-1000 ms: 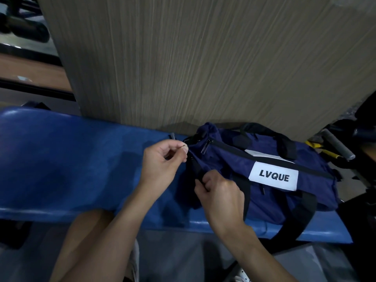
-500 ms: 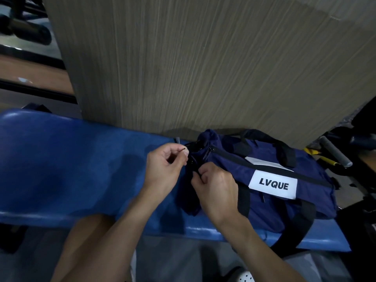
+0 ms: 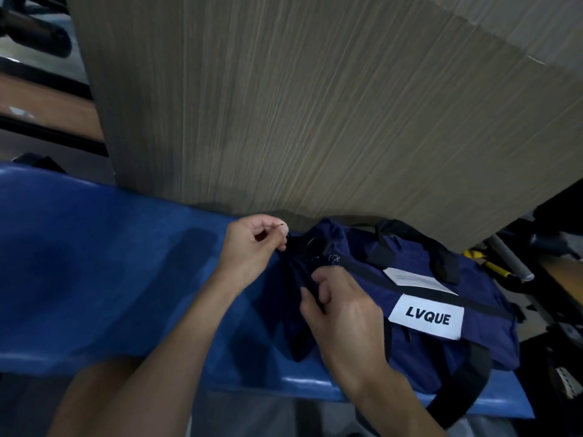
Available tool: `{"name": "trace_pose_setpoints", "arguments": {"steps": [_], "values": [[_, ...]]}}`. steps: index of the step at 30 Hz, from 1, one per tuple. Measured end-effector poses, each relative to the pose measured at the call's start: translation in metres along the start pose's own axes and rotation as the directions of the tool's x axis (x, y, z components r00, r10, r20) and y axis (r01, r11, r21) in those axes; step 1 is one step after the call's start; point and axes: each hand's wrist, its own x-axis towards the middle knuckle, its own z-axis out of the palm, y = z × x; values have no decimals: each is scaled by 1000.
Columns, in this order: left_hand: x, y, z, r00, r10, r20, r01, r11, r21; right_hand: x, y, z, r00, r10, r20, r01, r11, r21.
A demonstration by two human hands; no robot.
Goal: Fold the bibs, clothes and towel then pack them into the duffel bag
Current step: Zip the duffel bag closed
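- Both hands have drawn apart since half a second ago: the left hand (image 3: 252, 244) now sits higher, at the top of the bag's near end, while the right hand (image 3: 344, 313) has slipped lower down that end.
- Lying on its side along the blue desk (image 3: 94, 279), the navy duffel bag (image 3: 441, 357) rests against a wood-grain panel (image 3: 315, 105), with its white label (image 3: 426, 316) facing up and its black handles (image 3: 441, 257) flopped over the top.
- The left thumb and forefinger pinch a thin dark cord (image 3: 279, 226) just off the bag's end, the other fingers curled in; it is probably held taut to steady that end.
- The right hand's fingers (image 3: 310, 298) are bunched on a fold of the bag's end fabric, pinching it, seemingly to pull against the left hand and tension the cloth.
- The zip slider (image 3: 331, 257) lies between the two hands, near the end of a zip line that looks closed along the top.
- Both forearms reach in from below, with the right wrist bent over the bag's side.
- No bibs, clothes or towel are in view; whether they are inside cannot be told.
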Motion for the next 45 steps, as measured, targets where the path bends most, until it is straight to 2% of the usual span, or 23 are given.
{"name": "trace_pose_setpoints", "arguments": {"steps": [2, 4, 7, 12, 16, 20, 26, 33, 35, 39, 45], "values": [[3, 0, 1, 1000, 8, 19, -8, 1000, -20, 13, -8, 3, 979, -182, -88, 177, 982, -63], [4, 0, 1, 999, 21, 33, -20, 1000, -19, 28, -11, 6, 969, -234, -81, 215, 958, -192], [7, 0, 1, 998, 48, 45, -48, 999, -1, 44, -6, 15, 992, -127, -20, 111, 921, -373], [8, 4, 2, 996, 73, 49, -72, 997, -20, 57, 3, 27, 997, -70, 27, 75, 885, -459], [10, 3, 5, 997, 77, 7, -76, 996, -35, 60, 4, 31, 999, -29, 22, 35, 924, -381], [16, -2, 11, 997, -33, -65, 25, 993, -115, 58, 8, 26, 1000, 7, 11, -4, 963, -268], [21, -13, 21, 979, -187, -79, 172, 971, -164, 51, 14, 13, 996, 46, 70, -26, 964, -265], [18, -5, 21, 993, -115, -10, 111, 977, -182, 72, 7, 15, 960, 135, 246, -38, 931, -364], [18, -5, 21, 996, -92, -5, 89, 978, -187, 78, 9, 20, 957, 167, 236, -64, 920, -388], [20, -3, 24, 997, -79, 5, 79, 984, -159, 83, 14, 28, 954, 220, 206, -145, 934, -326], [27, -7, 22, 990, -138, -2, 138, 988, -63, 74, 21, 35, 972, 216, 92, -207, 973, -102]]}}
